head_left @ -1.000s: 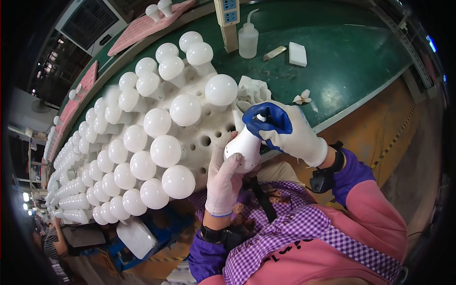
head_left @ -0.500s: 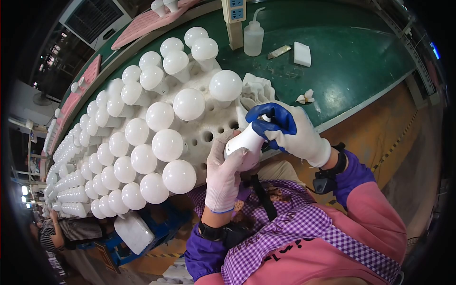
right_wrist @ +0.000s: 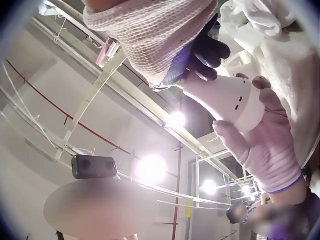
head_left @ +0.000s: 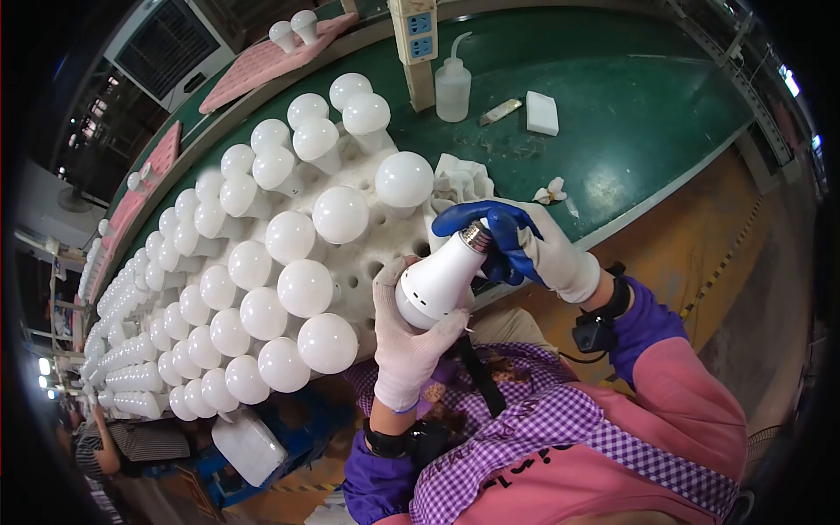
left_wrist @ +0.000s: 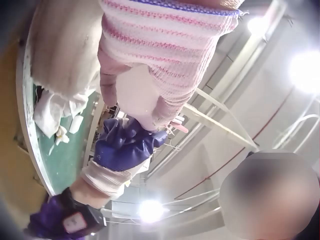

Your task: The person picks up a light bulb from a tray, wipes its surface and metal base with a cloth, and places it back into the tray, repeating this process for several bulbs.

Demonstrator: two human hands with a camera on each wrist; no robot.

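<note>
Left hand [head_left: 409,341] is wrapping the white plastic cone-shaped bulb [head_left: 437,280], seemingly steadying it; right hand [head_left: 525,245] is pinching the metal screw base [head_left: 477,234].

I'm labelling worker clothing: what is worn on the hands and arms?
The left hand wears a pale pink knit glove with a blue cuff edge; the right hand a white knit glove with blue-coated fingers. Purple sleeves cover both arms, with a black strapped device at each wrist.
</note>
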